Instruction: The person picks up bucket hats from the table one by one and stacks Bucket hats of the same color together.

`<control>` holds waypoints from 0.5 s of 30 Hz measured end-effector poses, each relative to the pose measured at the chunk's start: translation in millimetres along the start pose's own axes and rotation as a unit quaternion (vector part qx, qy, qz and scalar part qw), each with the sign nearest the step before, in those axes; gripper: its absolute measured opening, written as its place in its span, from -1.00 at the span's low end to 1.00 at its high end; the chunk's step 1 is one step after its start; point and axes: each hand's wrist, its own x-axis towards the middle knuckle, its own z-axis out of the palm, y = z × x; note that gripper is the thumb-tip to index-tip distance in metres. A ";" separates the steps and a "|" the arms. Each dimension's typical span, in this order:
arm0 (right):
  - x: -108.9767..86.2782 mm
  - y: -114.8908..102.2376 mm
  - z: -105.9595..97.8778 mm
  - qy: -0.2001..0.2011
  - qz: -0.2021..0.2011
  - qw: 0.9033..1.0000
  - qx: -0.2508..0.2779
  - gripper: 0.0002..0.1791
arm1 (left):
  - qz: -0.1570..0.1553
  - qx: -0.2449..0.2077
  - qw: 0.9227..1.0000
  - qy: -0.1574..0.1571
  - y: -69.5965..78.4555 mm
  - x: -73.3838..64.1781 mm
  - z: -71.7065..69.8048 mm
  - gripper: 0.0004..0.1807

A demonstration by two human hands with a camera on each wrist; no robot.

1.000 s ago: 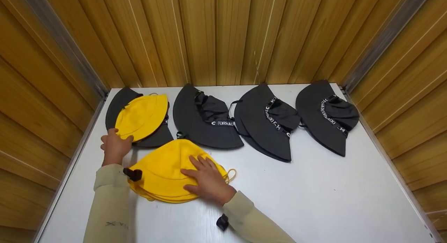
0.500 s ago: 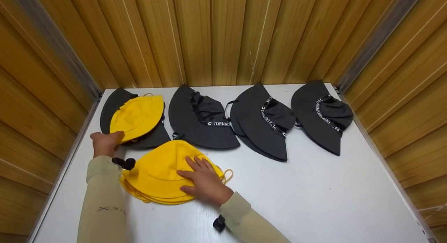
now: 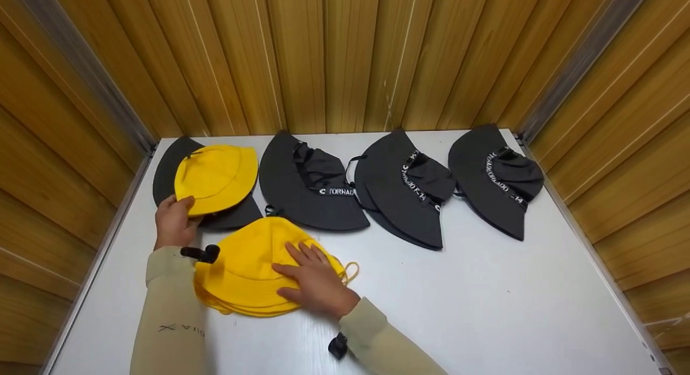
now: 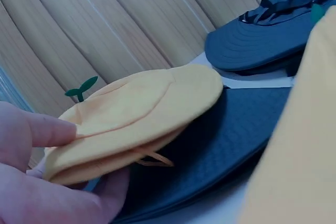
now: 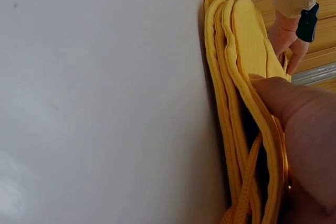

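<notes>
My left hand [image 3: 176,223] pinches the near left brim of a yellow bucket hat [image 3: 218,175], thumb on top and fingers underneath. A green sprout ornament [image 4: 82,88] stands up from this hat in the left wrist view. Beneath it lies a flattened dark grey bucket hat [image 3: 166,173], partly covered. My right hand [image 3: 318,280] rests with spread fingers on a stack of yellow bucket hats [image 3: 245,262] nearer the front. Layered yellow brims [image 5: 223,72] and a cord [image 5: 247,177] show in the right wrist view.
More dark grey bucket hats lie flattened along the back: one in the middle [image 3: 285,186], an overlapping pair [image 3: 383,186] and one at the right [image 3: 474,170]. The white table [image 3: 485,299] meets wood-patterned walls [image 3: 350,57] at the back and sides.
My left hand has lifted the smaller yellow hat's near edge slightly and shifted it a little right and away from me. The right hand stays on the yellow stack.
</notes>
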 end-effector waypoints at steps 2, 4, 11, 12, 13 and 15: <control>-0.5 0.1 -0.8 -0.002 0.001 1.000 0.001 -0.42 | 0.008 -0.007 1.000 -0.017 -5.0 0.9 2.9 -0.27; -0.7 0.2 -1.0 -0.002 0.001 1.000 0.002 -0.42 | 0.023 0.011 0.999 -0.024 -8.5 -0.2 5.5 -0.33; -0.6 0.5 -0.1 0.004 -0.008 1.000 -0.002 -0.43 | 0.120 0.140 0.983 -0.007 -13.6 -8.5 12.2 -0.56; -0.4 0.7 0.1 0.004 -0.008 1.000 -0.002 -0.43 | 0.139 0.161 0.977 -0.002 -14.7 -8.2 12.9 -0.59; -0.2 1.0 0.4 0.004 -0.008 1.000 0.000 -0.43 | 0.160 0.184 0.970 0.000 -15.6 -7.8 13.6 -0.61; 0.3 1.6 0.8 0.003 -0.007 1.000 0.001 -0.43 | 0.202 0.224 0.953 0.001 -17.8 -7.4 15.1 -0.65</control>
